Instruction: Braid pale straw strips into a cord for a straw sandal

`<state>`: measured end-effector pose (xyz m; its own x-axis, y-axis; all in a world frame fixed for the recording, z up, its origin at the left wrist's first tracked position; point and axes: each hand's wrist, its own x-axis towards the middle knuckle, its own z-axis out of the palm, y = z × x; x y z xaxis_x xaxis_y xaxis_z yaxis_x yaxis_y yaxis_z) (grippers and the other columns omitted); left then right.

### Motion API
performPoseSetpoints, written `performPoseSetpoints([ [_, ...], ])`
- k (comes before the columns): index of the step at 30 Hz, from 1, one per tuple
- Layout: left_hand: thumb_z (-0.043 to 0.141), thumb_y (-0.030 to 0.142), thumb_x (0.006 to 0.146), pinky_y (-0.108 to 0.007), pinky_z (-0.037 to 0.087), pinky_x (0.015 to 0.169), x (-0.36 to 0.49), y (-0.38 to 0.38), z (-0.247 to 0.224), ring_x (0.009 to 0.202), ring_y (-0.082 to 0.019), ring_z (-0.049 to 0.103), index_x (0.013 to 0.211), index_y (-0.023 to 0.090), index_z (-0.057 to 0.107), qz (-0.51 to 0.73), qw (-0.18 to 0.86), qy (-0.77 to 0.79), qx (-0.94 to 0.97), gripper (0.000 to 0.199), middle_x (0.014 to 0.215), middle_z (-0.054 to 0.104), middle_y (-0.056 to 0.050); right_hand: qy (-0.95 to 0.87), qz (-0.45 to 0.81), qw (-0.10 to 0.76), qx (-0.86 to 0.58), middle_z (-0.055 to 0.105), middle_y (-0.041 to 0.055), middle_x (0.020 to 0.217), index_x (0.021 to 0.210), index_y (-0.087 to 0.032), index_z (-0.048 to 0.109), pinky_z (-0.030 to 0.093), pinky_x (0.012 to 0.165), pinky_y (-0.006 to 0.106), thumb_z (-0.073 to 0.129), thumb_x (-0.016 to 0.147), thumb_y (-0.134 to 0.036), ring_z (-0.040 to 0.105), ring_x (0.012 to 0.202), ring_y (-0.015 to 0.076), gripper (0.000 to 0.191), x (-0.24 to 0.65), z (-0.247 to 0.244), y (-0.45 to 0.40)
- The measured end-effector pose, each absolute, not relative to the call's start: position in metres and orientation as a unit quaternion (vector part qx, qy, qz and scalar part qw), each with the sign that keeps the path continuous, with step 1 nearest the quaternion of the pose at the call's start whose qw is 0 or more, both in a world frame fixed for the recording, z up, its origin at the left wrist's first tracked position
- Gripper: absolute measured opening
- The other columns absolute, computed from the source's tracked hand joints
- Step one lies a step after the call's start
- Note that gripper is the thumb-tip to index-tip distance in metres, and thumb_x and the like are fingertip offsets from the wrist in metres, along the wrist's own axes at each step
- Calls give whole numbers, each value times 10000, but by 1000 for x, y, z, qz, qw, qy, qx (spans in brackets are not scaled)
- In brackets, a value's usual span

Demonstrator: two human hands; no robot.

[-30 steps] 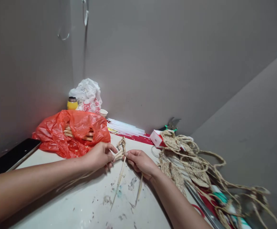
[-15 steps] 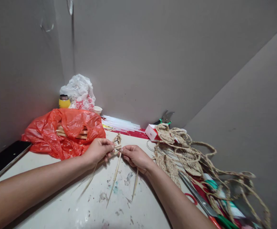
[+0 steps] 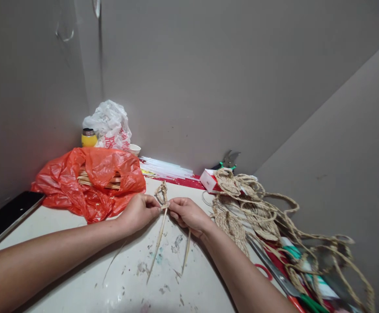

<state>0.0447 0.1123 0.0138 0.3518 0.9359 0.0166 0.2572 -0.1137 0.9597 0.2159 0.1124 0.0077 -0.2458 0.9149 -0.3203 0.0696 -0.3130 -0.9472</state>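
A small looped piece of plaited straw (image 3: 162, 191) lies on the white table between my hands, with loose straw strands (image 3: 158, 243) trailing from it toward me. My left hand (image 3: 142, 213) is closed, thumb and fingers pinching a strand at the left of the piece's lower end. My right hand (image 3: 186, 214) pinches the same lower end from the right. Another strand hangs below my right palm. The fingertips of both hands nearly meet at the knot, and the exact grip is partly hidden by the fingers.
A red plastic bag (image 3: 91, 182) holding straw lies at the left, beside a black phone (image 3: 13, 217). White sticks (image 3: 166, 168) lie at the back. Coiled braided cord (image 3: 231, 226), scissors (image 3: 277, 276) and pliers (image 3: 230, 161) are on the right.
My left hand has turned, its fingers now curled at the knot, and the strands it held across have been drawn in. My right hand has barely moved.
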Motion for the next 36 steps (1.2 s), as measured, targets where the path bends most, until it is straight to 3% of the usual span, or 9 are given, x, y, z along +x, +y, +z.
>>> performPoseSetpoints([
  [3, 576, 188, 670, -206, 401, 608, 46, 112, 17, 613, -100, 506, 616, 135, 620, 348, 461, 453, 679, 88, 624, 601, 10, -479, 624, 337, -517, 387, -103, 384, 625, -164, 509, 60, 323, 196, 655, 673, -435, 170, 294, 10, 312, 216, 8, 112],
  [7, 559, 171, 664, -191, 367, 546, 48, 114, 14, 553, -82, 466, 576, 154, 556, 330, 461, 469, 677, 90, 561, 551, 37, -483, 623, 336, -516, 382, -105, 383, 614, -167, 499, 63, 321, 197, 678, 651, -467, 171, 294, 9, 352, 216, 8, 112],
  [12, 534, 148, 684, -193, 385, 470, 55, 115, 14, 438, -87, 497, 598, 185, 442, 302, 608, 484, 553, 131, 481, 551, 39, -482, 624, 339, -513, 378, -105, 381, 614, -166, 504, 62, 322, 199, 687, 642, -477, 175, 293, 11, 361, 216, 8, 112],
  [18, 541, 122, 693, -157, 176, 341, 56, 116, 26, 313, -32, 295, 642, 188, 421, 292, 628, 507, 513, 147, 441, 511, 70, -484, 625, 335, -512, 376, -101, 386, 604, -166, 500, 57, 326, 201, 669, 656, -489, 172, 295, 11, 368, 216, 9, 112],
  [23, 551, 152, 703, -174, 149, 354, 53, 121, 23, 346, -48, 292, 838, 182, 532, 273, 642, 495, 517, 140, 510, 571, 53, -486, 623, 338, -511, 378, -98, 389, 585, -171, 476, 67, 326, 196, 680, 645, -513, 197, 303, 14, 402, 216, 9, 111],
  [25, 565, 209, 722, -177, 172, 372, 52, 123, 20, 363, -46, 289, 777, 155, 597, 264, 621, 497, 546, 84, 478, 530, 56, -488, 619, 338, -513, 375, -101, 391, 594, -172, 479, 66, 326, 197, 682, 646, -516, 193, 304, 15, 403, 215, 9, 111],
  [28, 600, 286, 723, -168, 272, 447, 50, 126, 16, 440, -54, 380, 634, 137, 650, 278, 557, 471, 625, 180, 509, 556, 36, -492, 613, 340, -516, 372, -103, 395, 607, -170, 485, 63, 328, 199, 678, 656, -516, 188, 306, 15, 399, 215, 9, 111],
  [32, 584, 336, 739, -183, 356, 542, 46, 130, 14, 548, -95, 495, 693, 158, 720, 275, 518, 421, 692, 229, 649, 665, 11, -494, 611, 340, -517, 375, -101, 404, 612, -173, 484, 63, 326, 200, 670, 659, -527, 185, 307, 17, 403, 215, 8, 111],
  [36, 579, 301, 728, -194, 374, 576, 48, 130, 13, 584, -108, 517, 710, 152, 726, 299, 506, 417, 694, 210, 690, 683, -2, -508, 600, 340, -516, 367, -98, 407, 599, -178, 470, 78, 322, 195, 641, 689, -532, 190, 308, 21, 403, 215, 7, 111],
])
